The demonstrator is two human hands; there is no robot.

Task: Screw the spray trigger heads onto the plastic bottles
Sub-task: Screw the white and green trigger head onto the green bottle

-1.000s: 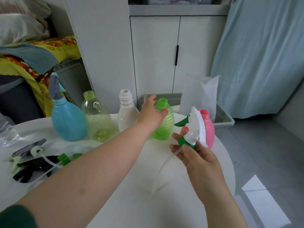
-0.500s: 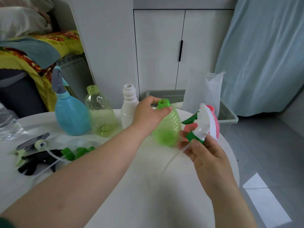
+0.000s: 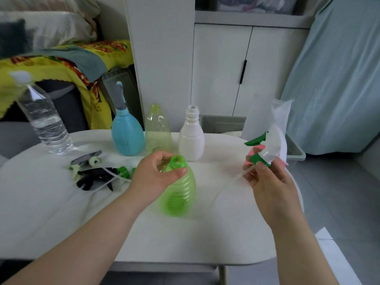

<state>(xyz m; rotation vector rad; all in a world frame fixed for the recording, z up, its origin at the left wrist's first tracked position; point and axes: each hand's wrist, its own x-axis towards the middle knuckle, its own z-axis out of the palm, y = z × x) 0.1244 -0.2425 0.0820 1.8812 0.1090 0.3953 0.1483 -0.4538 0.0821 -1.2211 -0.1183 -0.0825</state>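
— Moved? Left hand (image 3: 153, 177) pulled the green bottle (image 3: 178, 192) nearer, away from the white bottle (image 3: 191, 138).
— Right hand (image 3: 267, 182) pinches the trigger head (image 3: 265, 149) beside it: feed tube first, then twist.

Soft daylight, slight blur, perhaps edge-warped

We are in a home, likely a bedroom: a bed (image 3: 61, 56) with pillows and a yellow patterned blanket (image 3: 67, 64) sits behind our round white table (image 3: 185, 239), beside a white wardrobe (image 3: 242, 66) and a pale blue curtain (image 3: 337, 83).
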